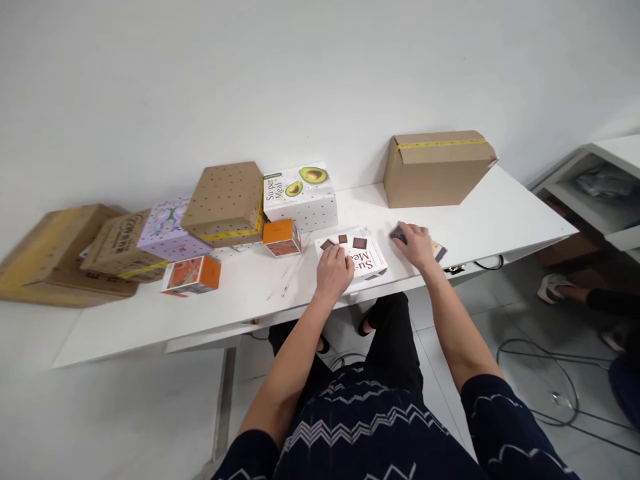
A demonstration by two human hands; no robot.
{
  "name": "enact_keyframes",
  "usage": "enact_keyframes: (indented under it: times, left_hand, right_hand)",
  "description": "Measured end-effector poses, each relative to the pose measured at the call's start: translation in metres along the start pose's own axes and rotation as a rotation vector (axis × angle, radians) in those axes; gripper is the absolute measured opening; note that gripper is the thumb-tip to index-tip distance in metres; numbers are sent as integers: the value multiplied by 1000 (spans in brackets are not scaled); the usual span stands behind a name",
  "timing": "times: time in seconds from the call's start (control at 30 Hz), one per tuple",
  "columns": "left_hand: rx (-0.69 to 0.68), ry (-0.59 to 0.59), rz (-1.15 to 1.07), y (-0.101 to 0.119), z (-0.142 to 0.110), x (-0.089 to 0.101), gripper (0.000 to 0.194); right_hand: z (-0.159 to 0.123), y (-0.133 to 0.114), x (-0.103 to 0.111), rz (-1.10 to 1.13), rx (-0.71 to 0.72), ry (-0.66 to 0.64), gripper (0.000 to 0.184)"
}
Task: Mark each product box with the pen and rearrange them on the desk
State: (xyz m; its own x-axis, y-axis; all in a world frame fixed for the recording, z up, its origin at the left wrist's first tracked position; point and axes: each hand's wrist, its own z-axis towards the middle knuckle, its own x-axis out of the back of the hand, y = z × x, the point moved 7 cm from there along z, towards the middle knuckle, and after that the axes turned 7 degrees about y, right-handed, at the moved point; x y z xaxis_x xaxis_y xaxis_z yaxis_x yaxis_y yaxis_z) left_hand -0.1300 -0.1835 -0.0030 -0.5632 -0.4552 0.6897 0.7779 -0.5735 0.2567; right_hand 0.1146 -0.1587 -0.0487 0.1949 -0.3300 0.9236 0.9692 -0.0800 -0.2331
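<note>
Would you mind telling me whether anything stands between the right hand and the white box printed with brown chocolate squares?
Only the small dark grey object at the fingers of the right hand, on the side facing the white box. Past it, nothing visible stands on the strip of white tabletop.

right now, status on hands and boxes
Left hand on white chocolate-print box. Right hand at dark item, grip unclear. Two orange boxes off left.

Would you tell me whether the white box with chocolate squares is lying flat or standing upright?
Flat: the white box shows its broad printed face upward, under the left hand.
</note>
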Motion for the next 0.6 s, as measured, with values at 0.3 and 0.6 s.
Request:
enact_keyframes:
  times: [0.3, 0.6]
  left_hand:
    - [-176, 73, 38, 12, -7, 9, 21]
    - [-173, 95, 62, 14, -12, 15, 19]
  right_hand:
    - [-20, 52, 0, -43, -201, -136, 67]
    - [-37, 44, 31, 747, -587, 101, 69]
